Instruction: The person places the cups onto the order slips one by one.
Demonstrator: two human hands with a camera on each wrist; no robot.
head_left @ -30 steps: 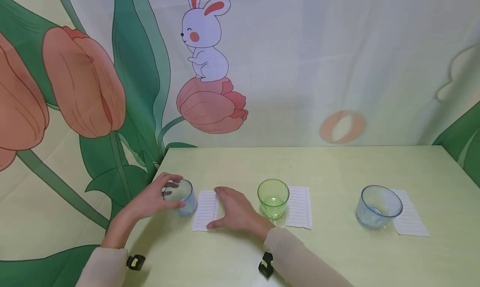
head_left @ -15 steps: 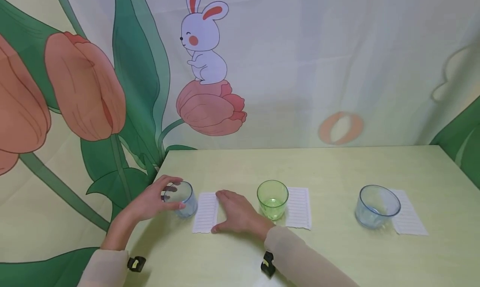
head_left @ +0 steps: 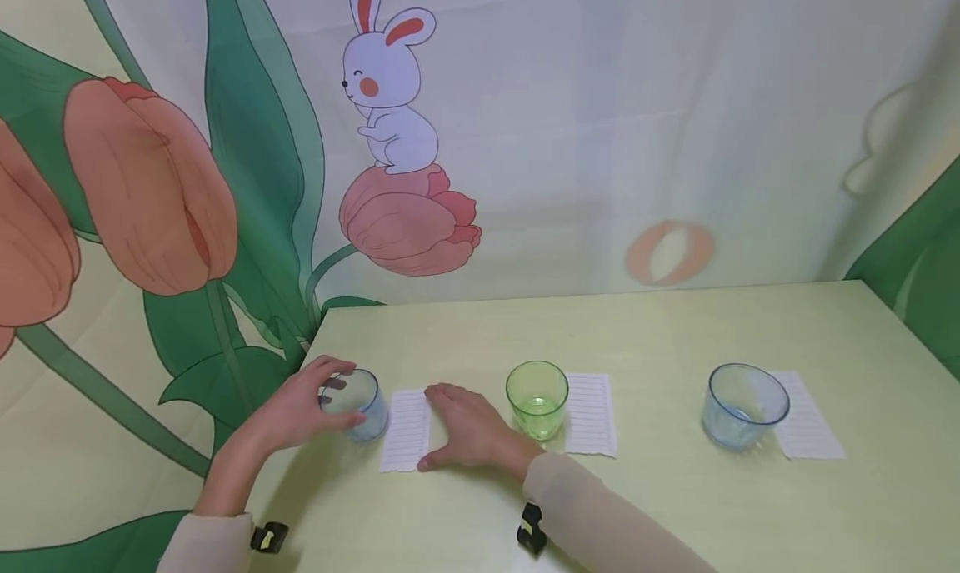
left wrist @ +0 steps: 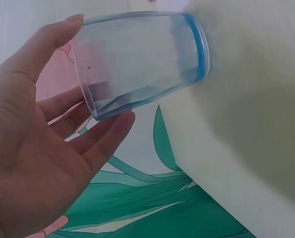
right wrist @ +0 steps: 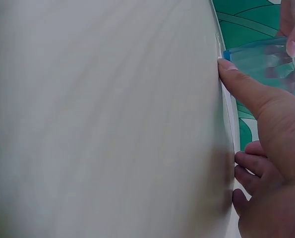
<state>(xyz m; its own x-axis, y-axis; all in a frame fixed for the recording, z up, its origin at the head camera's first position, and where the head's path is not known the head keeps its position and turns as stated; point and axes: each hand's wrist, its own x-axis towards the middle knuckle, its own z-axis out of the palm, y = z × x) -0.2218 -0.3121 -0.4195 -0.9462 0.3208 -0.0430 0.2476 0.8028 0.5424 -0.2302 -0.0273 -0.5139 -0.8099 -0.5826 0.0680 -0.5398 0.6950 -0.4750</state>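
Observation:
My left hand (head_left: 303, 406) holds a clear bluish glass (head_left: 371, 415) by its rim at the table's left side. In the left wrist view the thumb and fingertips are on opposite sides of the glass (left wrist: 137, 59), whose base is a deeper blue. Just right of it lies a torn slip of lined white paper (head_left: 405, 431). My right hand (head_left: 468, 431) rests at that slip's right edge, thumb and forefinger spread apart, fingertips down at the table. In the right wrist view the right hand (right wrist: 281, 129) has its thumb tip near the glass's base.
A green glass (head_left: 537, 402) stands right of my right hand, with another lined slip (head_left: 590, 415) beside it. Farther right, a second blue glass (head_left: 742, 411) stands by a third slip (head_left: 810, 415). Behind the pale table (head_left: 675, 506) hangs a printed curtain (head_left: 540, 140).
The head view has shifted slightly. Both hands stay in nearly the same places, the left still holding the blue glass and the right still at the paper slip's edge.

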